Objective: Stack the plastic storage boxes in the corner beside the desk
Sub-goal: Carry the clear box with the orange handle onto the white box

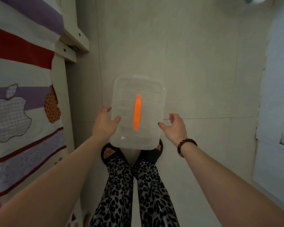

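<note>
- The fingers of the right hand are spread and curled but grip nothing; they hang just beside the right edge of the plastic storage box, apart from it.
- The left hand lies against the box's left edge, thumb over the lid and the other fingers curled at the rim. It touches the box, but whether it has closed into a real grip I cannot tell.
- The box sits low in front of the person, directly above the sandalled feet, its clear lid up and the orange handle running down the middle. No other box, corner or counter shows, so stacking is not yet done.
- Risk: lifted on the left side alone, the box would likely tip to the right and slide from the hand, since smooth plastic offers little purchase.
- Risk: a slip would probably land it on the toes below.
- Risk: the lid may not be latched; gripping it rather than the body could pull it free.
- The bed frame stands close on the left, so a wide swing could knock the box against it.
</note>
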Action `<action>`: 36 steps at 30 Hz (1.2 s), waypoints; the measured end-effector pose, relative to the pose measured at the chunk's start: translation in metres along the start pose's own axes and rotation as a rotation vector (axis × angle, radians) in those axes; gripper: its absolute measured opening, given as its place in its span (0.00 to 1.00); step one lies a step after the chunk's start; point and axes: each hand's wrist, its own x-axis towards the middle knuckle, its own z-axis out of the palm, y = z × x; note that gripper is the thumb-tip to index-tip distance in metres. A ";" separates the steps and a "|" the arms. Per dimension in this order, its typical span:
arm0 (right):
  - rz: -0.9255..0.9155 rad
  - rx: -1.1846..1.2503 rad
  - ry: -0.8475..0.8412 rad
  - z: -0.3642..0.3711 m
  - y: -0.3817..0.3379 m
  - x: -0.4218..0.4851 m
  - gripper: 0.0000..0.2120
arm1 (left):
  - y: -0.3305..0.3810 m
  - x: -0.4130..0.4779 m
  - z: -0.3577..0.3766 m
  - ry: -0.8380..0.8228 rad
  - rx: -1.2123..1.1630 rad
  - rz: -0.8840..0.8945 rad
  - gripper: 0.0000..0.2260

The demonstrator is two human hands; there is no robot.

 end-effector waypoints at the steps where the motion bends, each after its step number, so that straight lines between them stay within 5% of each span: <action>1: 0.018 0.005 -0.005 0.002 0.002 0.007 0.34 | -0.003 0.005 0.004 0.001 0.000 -0.012 0.28; 12: 0.153 0.086 -0.138 0.028 0.015 0.050 0.35 | -0.026 0.044 0.035 -0.018 -0.035 -0.131 0.35; 20: 0.131 0.113 -0.113 0.041 0.020 0.064 0.37 | -0.031 0.066 0.048 -0.069 -0.052 -0.110 0.28; 29: 0.089 0.084 -0.136 0.044 0.021 0.070 0.34 | -0.037 0.076 0.051 -0.077 -0.090 -0.156 0.37; 36: 0.067 0.105 -0.058 0.033 0.007 0.041 0.30 | -0.027 0.041 0.028 -0.026 -0.069 -0.134 0.34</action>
